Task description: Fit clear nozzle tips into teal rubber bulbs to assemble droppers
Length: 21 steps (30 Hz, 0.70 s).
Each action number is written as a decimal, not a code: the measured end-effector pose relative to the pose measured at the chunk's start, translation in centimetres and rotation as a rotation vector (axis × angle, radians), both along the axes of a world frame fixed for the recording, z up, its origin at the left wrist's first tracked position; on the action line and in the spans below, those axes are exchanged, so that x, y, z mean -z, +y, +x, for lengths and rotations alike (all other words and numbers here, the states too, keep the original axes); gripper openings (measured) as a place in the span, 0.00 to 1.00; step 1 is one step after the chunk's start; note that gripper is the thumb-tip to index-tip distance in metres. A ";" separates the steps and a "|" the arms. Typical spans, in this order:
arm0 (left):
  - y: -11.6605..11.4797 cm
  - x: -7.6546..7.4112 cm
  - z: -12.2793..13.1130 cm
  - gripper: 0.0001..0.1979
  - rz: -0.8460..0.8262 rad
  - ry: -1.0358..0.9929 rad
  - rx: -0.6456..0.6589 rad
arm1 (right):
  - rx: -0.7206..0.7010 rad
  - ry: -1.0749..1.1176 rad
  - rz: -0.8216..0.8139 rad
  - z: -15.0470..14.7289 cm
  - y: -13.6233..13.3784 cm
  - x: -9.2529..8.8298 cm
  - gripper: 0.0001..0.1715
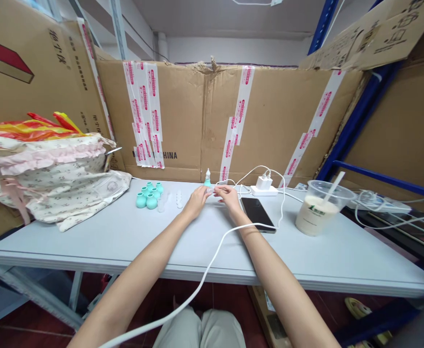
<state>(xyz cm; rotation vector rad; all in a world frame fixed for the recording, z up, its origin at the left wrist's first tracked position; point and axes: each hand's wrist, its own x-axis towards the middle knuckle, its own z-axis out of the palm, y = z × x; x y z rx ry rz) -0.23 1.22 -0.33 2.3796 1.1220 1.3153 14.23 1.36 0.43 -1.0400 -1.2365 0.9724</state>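
Observation:
My left hand [196,202] and my right hand [227,196] meet over the middle of the table, fingertips pinched together. Between them is a small clear plastic piece [209,190], mostly covered by the fingers. Just behind stands a teal squeeze bulb with a clear pointed nozzle [207,178], upright. To the left sits a cluster of several teal bulbs [150,194] with open necks. Beside them lie some translucent plastic parts [162,201], and a short row of small clear tips [179,199] lies nearer my left hand.
A black phone [257,214] lies right of my right hand. A white cable [212,263] crosses my right forearm, near a charger on a power strip [264,187]. A drink cup [318,210] stands right. A floral cloth bag [77,179] occupies the left; cardboard [186,106] walls the back.

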 end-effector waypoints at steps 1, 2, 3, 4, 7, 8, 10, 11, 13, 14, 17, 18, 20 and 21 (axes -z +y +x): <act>0.0 0.0 0.0 0.10 0.008 0.003 -0.009 | -0.006 -0.010 0.014 0.0 0.0 -0.1 0.22; -0.1 0.0 0.0 0.10 0.014 0.004 -0.019 | -0.005 -0.026 0.038 0.1 0.0 -0.1 0.22; -0.1 0.0 0.0 0.10 0.021 0.005 -0.027 | -0.001 -0.043 0.067 0.1 0.0 -0.2 0.22; -0.1 0.0 0.0 0.09 0.029 0.006 -0.032 | 0.001 -0.057 0.096 0.2 -0.1 -0.3 0.21; -0.3 0.0 -0.1 0.09 0.061 0.033 -0.039 | -0.027 -0.085 0.149 0.4 -0.2 -0.7 0.21; -0.4 -0.1 -0.1 0.09 0.071 0.050 -0.037 | -0.045 -0.090 0.153 0.5 -0.2 -0.8 0.20; -0.5 -0.2 -0.3 0.09 0.088 0.087 -0.028 | -0.094 -0.103 0.150 0.7 -0.4 -1.1 0.20; -0.5 -0.2 -0.3 0.09 0.095 0.102 -0.021 | -0.120 -0.107 0.145 0.7 -0.5 -1.2 0.20; -0.6 -0.3 -0.4 0.09 0.104 0.122 -0.007 | -0.165 -0.109 0.136 0.9 -0.6 -1.3 0.20; -0.6 -0.3 -0.4 0.10 0.104 0.132 -0.001 | -0.182 -0.112 0.133 1.0 -0.7 -1.3 0.21; -0.7 -0.2 -0.3 0.10 0.094 0.165 0.017 | -0.235 -0.147 0.121 1.5 -0.7 -1.4 0.22; -0.7 -0.2 -0.3 0.10 0.090 0.178 0.022 | -0.252 -0.164 0.117 1.7 -0.7 -1.4 0.22; -0.7 0.0 -0.2 0.10 0.089 0.199 0.027 | -0.281 -0.196 0.105 2.0 -0.6 -1.3 0.22; -0.7 0.0 -0.2 0.11 0.091 0.208 0.028 | -0.291 -0.207 0.099 2.1 -0.6 -1.3 0.22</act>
